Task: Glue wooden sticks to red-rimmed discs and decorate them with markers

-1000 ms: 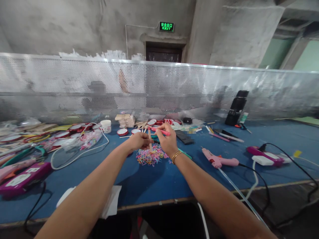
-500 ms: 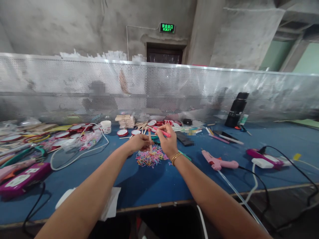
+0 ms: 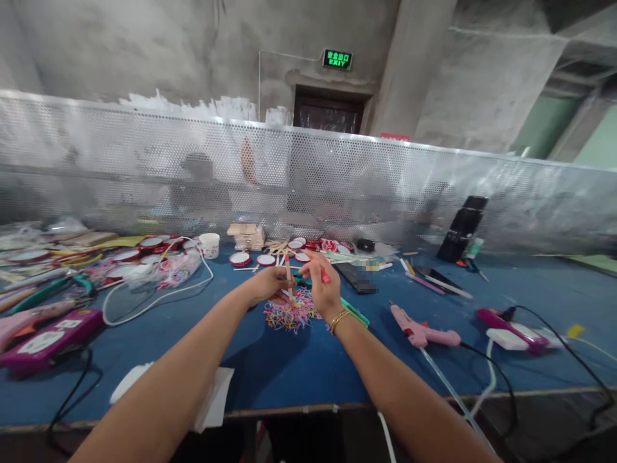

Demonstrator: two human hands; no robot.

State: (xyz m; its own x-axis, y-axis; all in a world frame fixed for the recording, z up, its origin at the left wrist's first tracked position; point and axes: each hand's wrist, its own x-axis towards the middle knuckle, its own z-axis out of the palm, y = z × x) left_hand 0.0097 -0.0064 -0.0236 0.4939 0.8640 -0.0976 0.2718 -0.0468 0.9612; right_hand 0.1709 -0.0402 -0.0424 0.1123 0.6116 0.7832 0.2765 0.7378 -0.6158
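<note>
My left hand (image 3: 266,286) pinches a flat wooden craft stick (image 3: 288,265), held upright, its upper part reddish. My right hand (image 3: 325,299) is closed around a pink marker pen (image 3: 325,276), most of it hidden by the fingers. The two hands are close together but apart. Below them on the blue table lies a heap of small coloured loops (image 3: 289,316), like rubber bands. Just behind the hands are small red-rimmed white discs (image 3: 265,260) and scattered wooden sticks (image 3: 277,247).
A pink glue gun (image 3: 419,326) with its cord lies at the right, near a purple power strip (image 3: 513,328). Another purple strip (image 3: 53,341) is at the left. Behind stand a paper cup (image 3: 209,245), stacked wooden pieces (image 3: 247,235) and a black bottle (image 3: 463,228).
The pink pen was angled across toward the stick's top; now it is turned and largely covered by my right hand. The left hand still holds the stick. The camera view has shifted slightly.
</note>
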